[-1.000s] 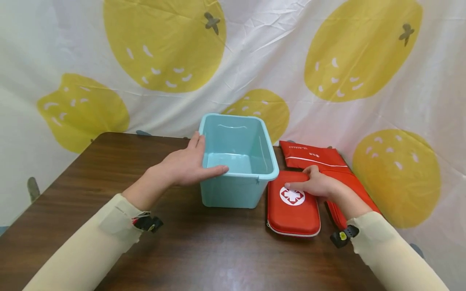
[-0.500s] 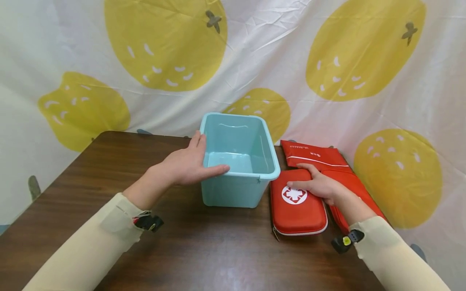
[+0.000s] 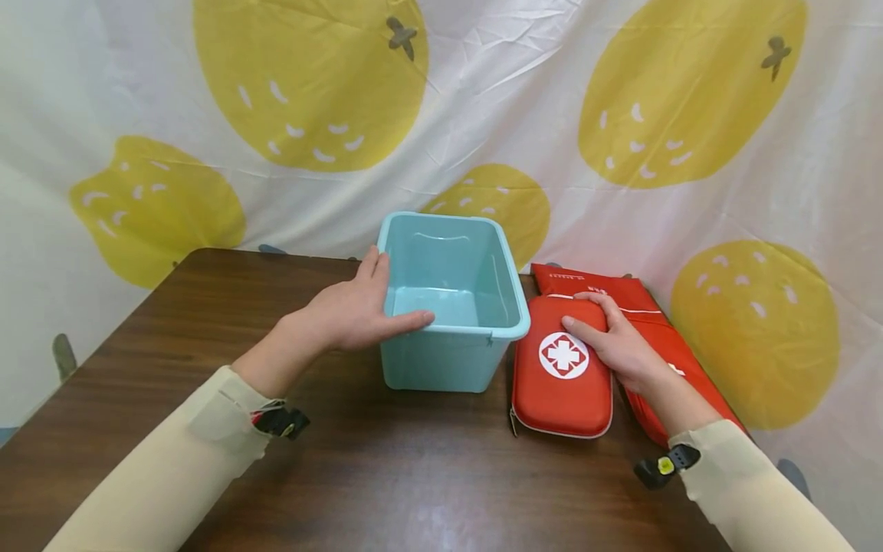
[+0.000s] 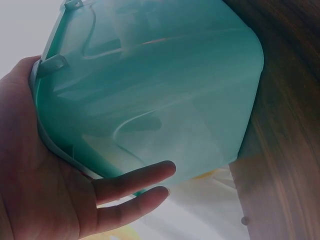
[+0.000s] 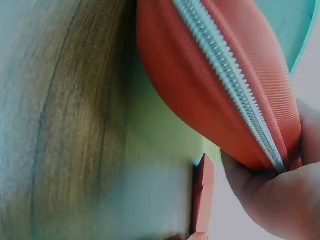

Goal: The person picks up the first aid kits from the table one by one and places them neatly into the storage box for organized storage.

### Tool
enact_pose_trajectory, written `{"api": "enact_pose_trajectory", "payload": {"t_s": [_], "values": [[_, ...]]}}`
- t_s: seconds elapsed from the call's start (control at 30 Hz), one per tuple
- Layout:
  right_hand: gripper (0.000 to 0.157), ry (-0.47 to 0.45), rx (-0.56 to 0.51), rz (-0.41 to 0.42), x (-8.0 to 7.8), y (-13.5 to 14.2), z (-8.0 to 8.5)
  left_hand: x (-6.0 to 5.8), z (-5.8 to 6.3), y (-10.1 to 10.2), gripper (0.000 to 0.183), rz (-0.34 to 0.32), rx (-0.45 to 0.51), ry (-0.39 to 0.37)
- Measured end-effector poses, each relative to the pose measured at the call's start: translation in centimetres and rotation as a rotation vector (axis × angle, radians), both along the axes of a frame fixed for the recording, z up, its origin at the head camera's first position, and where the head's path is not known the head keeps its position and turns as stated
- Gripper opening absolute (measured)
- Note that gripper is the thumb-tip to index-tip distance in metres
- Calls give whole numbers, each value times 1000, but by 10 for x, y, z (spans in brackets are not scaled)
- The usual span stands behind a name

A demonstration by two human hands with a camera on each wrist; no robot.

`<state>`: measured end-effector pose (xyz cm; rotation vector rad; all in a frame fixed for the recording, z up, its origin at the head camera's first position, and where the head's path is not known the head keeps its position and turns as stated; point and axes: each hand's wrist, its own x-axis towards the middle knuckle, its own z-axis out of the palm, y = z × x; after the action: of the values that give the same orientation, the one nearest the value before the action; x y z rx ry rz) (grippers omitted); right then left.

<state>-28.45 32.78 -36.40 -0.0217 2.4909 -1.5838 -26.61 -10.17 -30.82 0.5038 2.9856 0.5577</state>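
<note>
My right hand (image 3: 621,349) grips the upper right edge of a red zip first-aid case (image 3: 562,402) with a white cross emblem. Its thumb lies on the lid while the fingers reach over the far edge. In the right wrist view, the zipped side of the case (image 5: 200,85) is tilted and raised above the tabletop. A light blue plastic bin (image 3: 438,360) stands upright just left of the case, its inside bare. My left hand (image 3: 352,310) rests at the bin's near left corner, thumb along the front rim, fingers straight along the outer wall.
Behind and right of the case lie a flat red pouch (image 3: 579,282) with a white stripe and another red bag (image 3: 679,376), partly covered by my right hand and forearm. A dark wooden table (image 3: 386,475) runs back to a lemon-print curtain (image 3: 483,115).
The first-aid case has risen off the table and shifted slightly back, now overlapping the striped pouch in the head view. My right hand moved with it; my left hand and the bin stayed put.
</note>
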Motion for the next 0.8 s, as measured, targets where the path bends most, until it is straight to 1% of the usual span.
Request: {"api": "enact_pose_trajectory", "payload": {"t_s": [0.1,0.27,0.43,0.63,0.8], "values": [[74,70,0,-18,1,1,0,0,-1,0,131,-1,3,2],[67,151,22,-47,2,3,3,0,-2,0,131,2,3,8],[64,185,35,-40,4,5,7,-1,-2,0,131,1,4,13],[63,220,-19,-23,6,4,8,-1,-1,0,131,3,9,2],[58,249,-46,-37,6,2,10,0,-1,0,130,4,10,2]]}}
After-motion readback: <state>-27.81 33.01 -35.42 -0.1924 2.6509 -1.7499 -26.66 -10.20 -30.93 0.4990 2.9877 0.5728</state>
